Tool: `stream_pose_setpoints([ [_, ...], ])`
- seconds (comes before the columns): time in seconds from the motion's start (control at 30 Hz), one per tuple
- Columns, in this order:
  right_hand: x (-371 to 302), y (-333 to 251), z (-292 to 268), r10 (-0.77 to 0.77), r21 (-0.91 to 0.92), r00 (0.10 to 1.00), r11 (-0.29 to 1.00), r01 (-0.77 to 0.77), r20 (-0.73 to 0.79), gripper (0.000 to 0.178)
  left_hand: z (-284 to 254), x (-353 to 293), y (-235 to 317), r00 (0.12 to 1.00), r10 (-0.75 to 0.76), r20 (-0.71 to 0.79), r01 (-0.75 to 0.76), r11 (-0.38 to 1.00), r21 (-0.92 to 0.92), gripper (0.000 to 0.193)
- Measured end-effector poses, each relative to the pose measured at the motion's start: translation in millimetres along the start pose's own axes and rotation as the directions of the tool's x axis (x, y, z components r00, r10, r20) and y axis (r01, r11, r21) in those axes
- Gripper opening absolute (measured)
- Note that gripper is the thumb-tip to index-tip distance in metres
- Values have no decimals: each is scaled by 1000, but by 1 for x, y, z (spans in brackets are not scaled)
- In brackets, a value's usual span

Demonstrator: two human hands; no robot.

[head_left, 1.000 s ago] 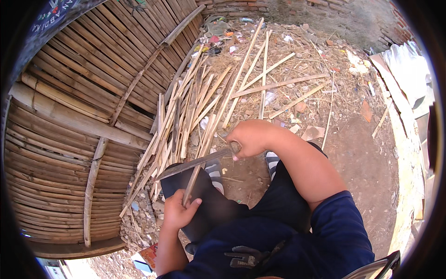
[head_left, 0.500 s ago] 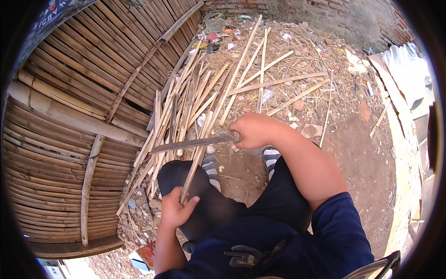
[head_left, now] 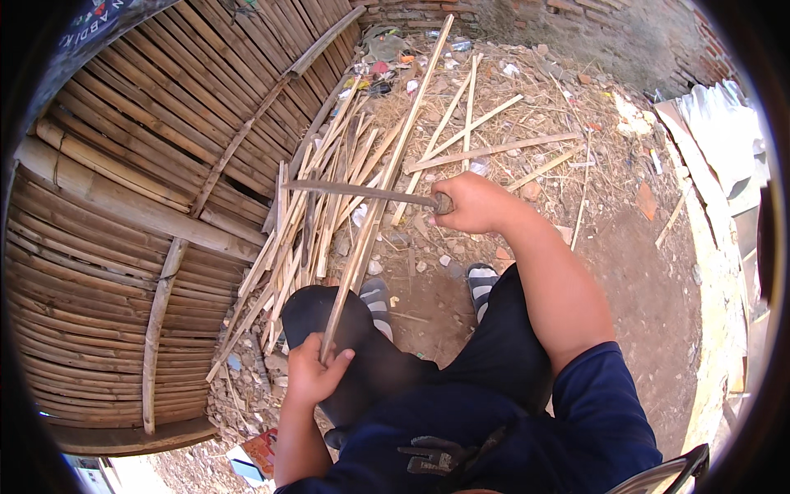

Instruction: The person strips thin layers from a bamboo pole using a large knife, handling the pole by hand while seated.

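Note:
My left hand (head_left: pixel 315 368) is closed around the near end of a long bamboo strip (head_left: pixel 351 280) above my left knee. The strip slants away from me, its far end over the littered ground toward the wall. In my right hand (head_left: pixel 473 202) is the handle of a machete (head_left: pixel 362 191), its long dark blade pointing left. The blade lies crosswise over the strip, well ahead of my left hand. Whether its edge touches the strip cannot be made out.
Left of my knees, a heap of split strips (head_left: pixel 329 198) leans by a slatted bamboo wall (head_left: pixel 123 206). More loose strips (head_left: pixel 494 148) lie ahead on straw and rubble. A brick wall (head_left: pixel 535 33) stands at the back, pale plastic sheeting (head_left: pixel 724 132) at the right.
My right hand and the machete have moved away from me, farther along the strip, and slightly right. My left hand stays in place; the strip's far end has shifted slightly left.

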State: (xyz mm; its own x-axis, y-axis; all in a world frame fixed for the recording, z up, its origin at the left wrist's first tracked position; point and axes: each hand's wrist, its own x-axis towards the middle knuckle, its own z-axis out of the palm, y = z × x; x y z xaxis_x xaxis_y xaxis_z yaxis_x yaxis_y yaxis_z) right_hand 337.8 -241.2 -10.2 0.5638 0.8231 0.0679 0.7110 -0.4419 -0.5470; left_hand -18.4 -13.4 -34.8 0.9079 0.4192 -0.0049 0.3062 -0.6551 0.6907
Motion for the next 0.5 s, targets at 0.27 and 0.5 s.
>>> stream_pose_setpoints([
  [0.27, -3, -53, 16, -176, -70, 941, 976, 204, 288, 44, -2, -1, 7, 1000, 23, 8, -24, 999, 32, 32],
  [0.5, 7, 11, -13, 183, 11, 971, 983, -184, -153, 44, -4, 1, 8, 1000, 13, 14, -14, 997, 70, 32],
])
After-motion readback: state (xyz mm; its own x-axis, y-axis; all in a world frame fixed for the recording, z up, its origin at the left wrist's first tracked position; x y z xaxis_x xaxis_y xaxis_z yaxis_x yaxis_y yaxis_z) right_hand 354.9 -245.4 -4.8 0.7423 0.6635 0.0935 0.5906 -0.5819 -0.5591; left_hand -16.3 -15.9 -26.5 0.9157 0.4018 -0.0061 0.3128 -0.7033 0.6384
